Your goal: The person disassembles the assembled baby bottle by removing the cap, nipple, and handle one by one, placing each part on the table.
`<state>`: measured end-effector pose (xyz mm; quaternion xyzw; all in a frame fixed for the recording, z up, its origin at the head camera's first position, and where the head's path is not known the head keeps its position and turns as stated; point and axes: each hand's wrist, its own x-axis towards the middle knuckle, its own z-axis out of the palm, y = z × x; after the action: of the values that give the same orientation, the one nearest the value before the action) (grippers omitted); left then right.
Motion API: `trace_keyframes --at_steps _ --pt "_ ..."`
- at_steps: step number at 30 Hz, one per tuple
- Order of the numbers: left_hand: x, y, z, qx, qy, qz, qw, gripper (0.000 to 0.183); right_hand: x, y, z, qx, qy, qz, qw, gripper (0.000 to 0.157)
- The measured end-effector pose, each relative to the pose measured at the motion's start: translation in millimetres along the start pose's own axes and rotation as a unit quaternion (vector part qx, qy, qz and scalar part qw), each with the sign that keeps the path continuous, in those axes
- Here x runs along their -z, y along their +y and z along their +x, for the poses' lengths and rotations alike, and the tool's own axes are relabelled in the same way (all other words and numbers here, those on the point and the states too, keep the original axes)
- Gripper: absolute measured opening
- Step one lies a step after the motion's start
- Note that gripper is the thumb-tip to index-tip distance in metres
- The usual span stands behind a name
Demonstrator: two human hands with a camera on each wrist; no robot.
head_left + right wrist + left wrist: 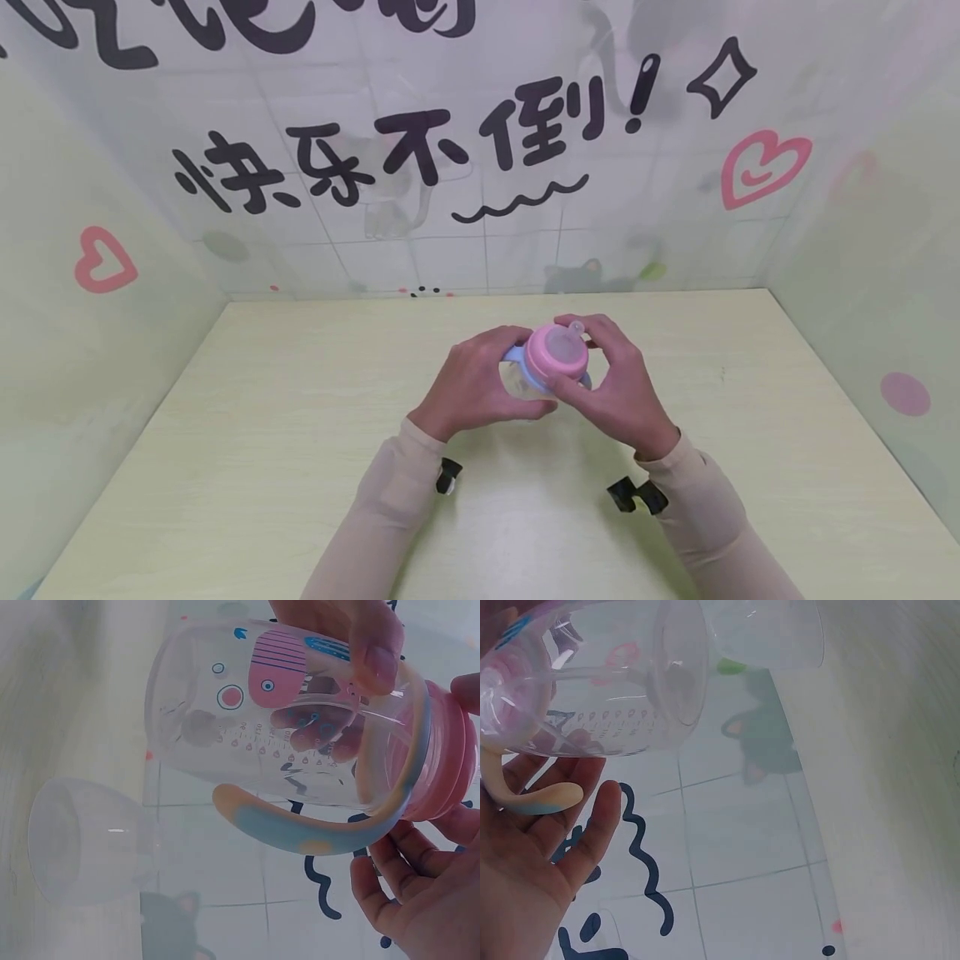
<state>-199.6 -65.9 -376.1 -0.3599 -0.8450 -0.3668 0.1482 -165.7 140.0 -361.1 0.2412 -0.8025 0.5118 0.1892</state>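
A baby bottle (pixel 225 712) with a clear body, printed with a pink and blue pattern and a scale, is held up over the table. Its pink collar (pixel 536 357) carries a clear teat (pixel 576 327), and a blue and peach double handle (pixel 322 834) circles its neck. My left hand (pixel 474 383) grips the bottle's body from the left, thumb and fingers around it. With thumb and fingers, my right hand (pixel 622 396) holds the pink collar from the right. A translucent domed cap (pixel 90 840) stands on the table below the bottle; in the head view it is hidden.
The pale wooden table (pixel 300 467) is bounded by a printed back wall (pixel 480 250) and pale side walls on the left and right. Black clips (pixel 637 496) show at both wrists.
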Motion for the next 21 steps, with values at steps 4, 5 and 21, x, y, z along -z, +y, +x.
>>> trace_keyframes --at_steps 4,5,21 --pt "-0.7 -0.3 0.3 -0.010 0.000 0.001 1.0000 0.068 1.2 -0.3 0.1 0.012 0.001 0.009 1.000 0.048" --pt "-0.9 -0.4 0.4 -0.011 -0.001 0.001 0.9999 0.068 1.5 -0.3 0.0 0.014 0.002 0.012 1.000 0.048" --pt "-0.5 -0.2 -0.8 0.000 -0.009 0.020 0.9997 0.067 11.0 -2.6 1.4 0.031 0.030 0.020 0.999 0.049"
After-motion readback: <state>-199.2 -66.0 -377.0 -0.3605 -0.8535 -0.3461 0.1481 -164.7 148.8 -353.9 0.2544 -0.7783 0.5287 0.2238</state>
